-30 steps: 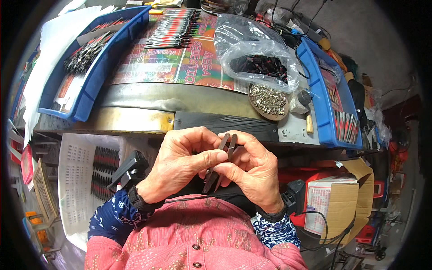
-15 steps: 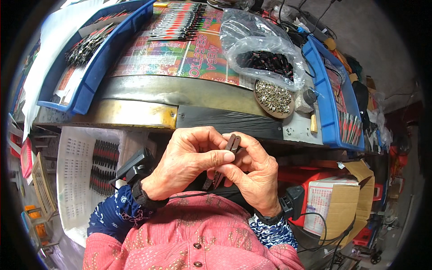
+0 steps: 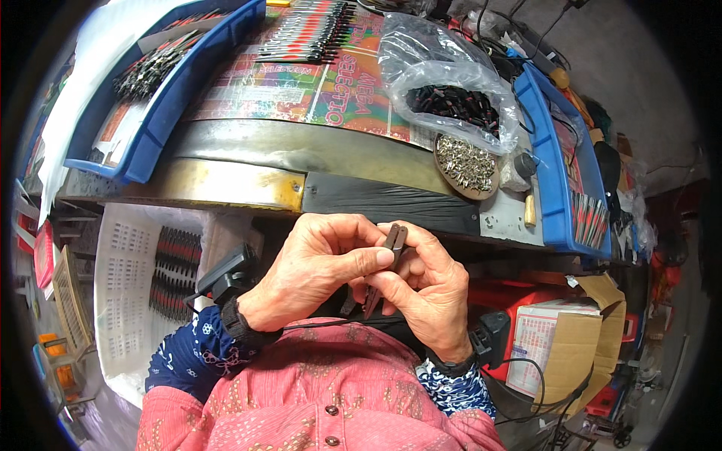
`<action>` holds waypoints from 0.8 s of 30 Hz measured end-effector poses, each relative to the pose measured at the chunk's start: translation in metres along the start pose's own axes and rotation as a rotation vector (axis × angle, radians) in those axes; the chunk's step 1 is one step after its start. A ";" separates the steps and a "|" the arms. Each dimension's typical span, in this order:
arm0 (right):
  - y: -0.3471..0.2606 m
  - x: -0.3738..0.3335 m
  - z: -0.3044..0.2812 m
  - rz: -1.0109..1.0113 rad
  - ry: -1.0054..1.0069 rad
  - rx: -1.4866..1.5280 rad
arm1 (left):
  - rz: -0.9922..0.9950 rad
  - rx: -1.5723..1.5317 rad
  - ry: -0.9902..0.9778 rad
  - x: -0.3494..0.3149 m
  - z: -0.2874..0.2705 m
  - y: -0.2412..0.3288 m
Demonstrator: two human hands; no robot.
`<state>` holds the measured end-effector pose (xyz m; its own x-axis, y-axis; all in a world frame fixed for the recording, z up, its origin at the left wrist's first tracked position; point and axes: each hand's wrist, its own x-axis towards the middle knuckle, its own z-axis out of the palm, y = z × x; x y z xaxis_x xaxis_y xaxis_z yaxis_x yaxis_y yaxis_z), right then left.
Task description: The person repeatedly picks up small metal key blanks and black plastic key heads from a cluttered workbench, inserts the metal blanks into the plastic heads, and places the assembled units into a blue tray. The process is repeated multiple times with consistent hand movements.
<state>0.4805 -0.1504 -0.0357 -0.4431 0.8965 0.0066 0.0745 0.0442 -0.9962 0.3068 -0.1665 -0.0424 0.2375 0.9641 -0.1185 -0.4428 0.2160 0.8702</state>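
Pinching, between the thumb and fingers of the bare left hand (image 3: 310,270) and of the bare right hand (image 3: 423,289), one dark brown, slim implement with two blunt tips side by side (image 3: 395,237), tilted, in front of the pink patterned shirt (image 3: 316,383) and just below the table edge; both grips narrow, closed on the implement. Counting two long blue plastic trays, one left tray (image 3: 159,131) and one right tray (image 3: 538,143); one white perforated plastic basket (image 3: 124,301) with two rows of black-and-red pens (image 3: 177,249); one row of silver, red and black pens (image 3: 304,39) on a multicoloured printed sheet (image 3: 323,105), too tightly packed to number; one clear plastic bag (image 3: 421,52) of short black pieces (image 3: 451,107); one round dish of tiny shiny metal bits (image 3: 466,161); one opened brown cardboard box (image 3: 568,361). Meeting, in the way, one boxy black device (image 3: 227,272) beside the left wrist, partly before the basket, and another (image 3: 490,336) beside the right wrist. Losing the implement's middle behind fingers and thumbs; finding two dark ends below, unable to tell whether joined. Cut off at the upper edge, left tray and pen row alike.
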 end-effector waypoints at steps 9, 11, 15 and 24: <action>0.003 0.000 -0.003 0.032 -0.022 0.037 | -0.033 -0.019 0.009 0.001 0.000 -0.003; 0.003 0.001 -0.003 0.027 -0.021 0.054 | -0.030 -0.027 0.004 0.002 0.000 -0.003; 0.001 0.007 -0.004 0.008 -0.037 0.055 | 0.001 0.000 -0.001 0.006 0.002 0.001; -0.030 0.036 -0.019 -0.095 -0.038 0.050 | 0.114 0.115 -0.006 0.033 0.010 0.035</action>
<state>0.4792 -0.1106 -0.0041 -0.4797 0.8718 0.0993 -0.0134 0.1058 -0.9943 0.3082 -0.1288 -0.0110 0.1971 0.9803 -0.0135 -0.3655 0.0863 0.9268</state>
